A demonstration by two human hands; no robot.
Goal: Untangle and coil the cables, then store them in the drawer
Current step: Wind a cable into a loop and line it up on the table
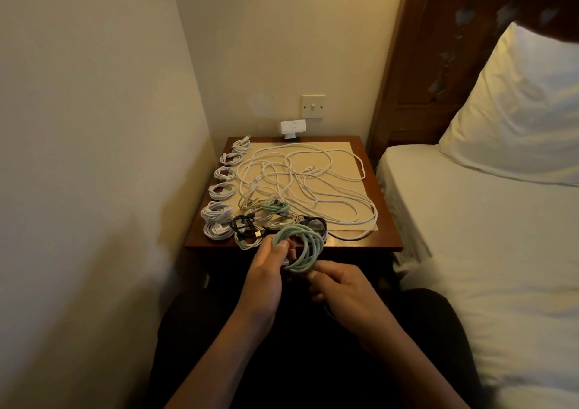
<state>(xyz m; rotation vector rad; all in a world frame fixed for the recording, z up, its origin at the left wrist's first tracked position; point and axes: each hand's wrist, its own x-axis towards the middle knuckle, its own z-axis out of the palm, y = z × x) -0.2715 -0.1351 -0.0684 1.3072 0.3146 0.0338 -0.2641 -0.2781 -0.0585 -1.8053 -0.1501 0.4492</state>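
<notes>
Looking at the green cable coil (302, 244) by the front edge of the bedside table (363, 247), I see my left hand (266, 272) gripping its side and my right hand (341, 289) pinching its bottom loops; I judge it light, soft, springy, best held across all loops.

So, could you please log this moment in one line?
phase: coiling | left hand: holds green cable coil | right hand: holds same coil | table: white coils, white tangle
</notes>
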